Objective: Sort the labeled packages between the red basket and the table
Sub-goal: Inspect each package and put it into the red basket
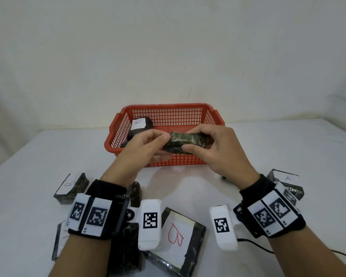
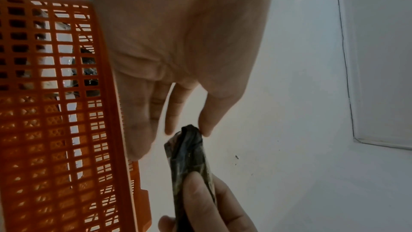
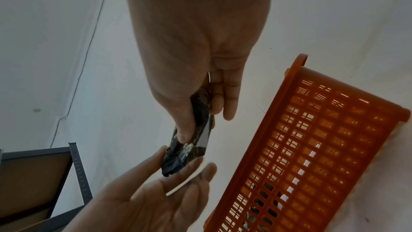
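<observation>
A dark camouflage-wrapped package [image 1: 186, 137] hangs over the front wall of the red basket [image 1: 168, 106]; no label on it shows. My right hand [image 1: 196, 143] grips its right part, thumb in front and fingers behind. My left hand [image 1: 162, 140] pinches its left end lightly between thumb and nearly straight fingers. The left wrist view has the package [image 2: 189, 153] edge-on beside the basket [image 2: 55, 130]. The right wrist view shows the same package [image 3: 189, 147]. A package labeled A [image 1: 138, 123] lies in the basket's far left corner.
On the white table [image 1: 288, 148] lie a small B package [image 1: 70, 186] at the left, a large B package [image 1: 178, 236] near me and an A package [image 1: 286, 182] at the right. More dark packages [image 1: 126, 252] sit under my left wrist. A black cable [image 1: 268, 248] runs off right.
</observation>
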A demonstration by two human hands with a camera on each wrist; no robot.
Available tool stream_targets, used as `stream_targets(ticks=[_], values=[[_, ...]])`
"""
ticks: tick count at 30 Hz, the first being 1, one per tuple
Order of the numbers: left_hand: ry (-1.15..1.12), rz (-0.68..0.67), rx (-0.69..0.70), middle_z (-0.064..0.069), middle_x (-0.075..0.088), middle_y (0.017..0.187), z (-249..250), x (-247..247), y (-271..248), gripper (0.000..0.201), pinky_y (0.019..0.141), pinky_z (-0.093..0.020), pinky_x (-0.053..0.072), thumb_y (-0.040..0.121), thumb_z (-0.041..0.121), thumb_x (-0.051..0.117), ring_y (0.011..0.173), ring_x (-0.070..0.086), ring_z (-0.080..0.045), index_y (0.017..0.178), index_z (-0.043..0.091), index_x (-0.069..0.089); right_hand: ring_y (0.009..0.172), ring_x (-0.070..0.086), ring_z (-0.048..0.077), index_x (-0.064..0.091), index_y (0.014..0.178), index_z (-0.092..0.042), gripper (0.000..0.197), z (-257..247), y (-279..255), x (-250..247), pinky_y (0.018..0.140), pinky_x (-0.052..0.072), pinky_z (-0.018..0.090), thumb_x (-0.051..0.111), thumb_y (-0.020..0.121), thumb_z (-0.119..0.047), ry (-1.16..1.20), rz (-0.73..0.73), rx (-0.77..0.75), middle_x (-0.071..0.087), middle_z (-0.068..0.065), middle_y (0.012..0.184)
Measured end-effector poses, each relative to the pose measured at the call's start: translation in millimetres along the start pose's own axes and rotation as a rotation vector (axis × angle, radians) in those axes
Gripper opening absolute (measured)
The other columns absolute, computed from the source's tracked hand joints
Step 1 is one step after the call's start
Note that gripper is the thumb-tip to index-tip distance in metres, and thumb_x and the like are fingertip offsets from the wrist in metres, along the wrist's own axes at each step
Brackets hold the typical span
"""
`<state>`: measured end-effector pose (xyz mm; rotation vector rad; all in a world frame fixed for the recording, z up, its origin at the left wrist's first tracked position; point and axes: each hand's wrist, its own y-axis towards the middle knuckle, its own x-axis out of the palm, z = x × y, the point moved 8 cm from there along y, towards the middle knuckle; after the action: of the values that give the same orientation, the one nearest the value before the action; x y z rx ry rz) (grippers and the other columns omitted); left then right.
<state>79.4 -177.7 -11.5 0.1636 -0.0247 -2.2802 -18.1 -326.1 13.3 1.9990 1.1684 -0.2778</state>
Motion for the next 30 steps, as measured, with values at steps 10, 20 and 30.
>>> stream_targets(ticks=[10,20,30], values=[[0.077,0.049,0.072,-0.002,0.079,0.097,4,-9,3,0.017,0.074,-0.019,0.059,0.096,0.011,0.062,0.088,0.076,-0.012,0.112,0.011,0.07,0.117,0.065,0.009,0.055,0.138,-0.036,0.066,16,-1,7,0.097,0.059,0.039,0.075,0.079,-0.059,0.2,-0.052,0.142,0.062,-0.016,0.132],[0.15,0.01,0.141,-0.004,0.077,0.104,8,-3,1,0.022,0.079,-0.023,0.06,0.096,0.013,0.064,0.096,0.075,-0.014,0.117,0.012,0.068,0.098,0.074,0.009,0.078,0.111,-0.02,0.02,21,1,3,0.09,0.061,0.045,0.076,0.093,-0.028,0.236,0.049,0.121,0.08,-0.008,0.102],[0.155,0.037,0.184,-0.005,0.074,0.103,14,-2,-2,0.02,0.077,-0.025,0.06,0.095,0.012,0.064,0.091,0.075,-0.014,0.115,0.012,0.066,0.101,0.074,0.01,0.078,0.116,-0.023,0.025,18,1,2,0.092,0.06,0.036,0.078,0.092,-0.027,0.302,0.018,0.115,0.08,-0.009,0.106]])
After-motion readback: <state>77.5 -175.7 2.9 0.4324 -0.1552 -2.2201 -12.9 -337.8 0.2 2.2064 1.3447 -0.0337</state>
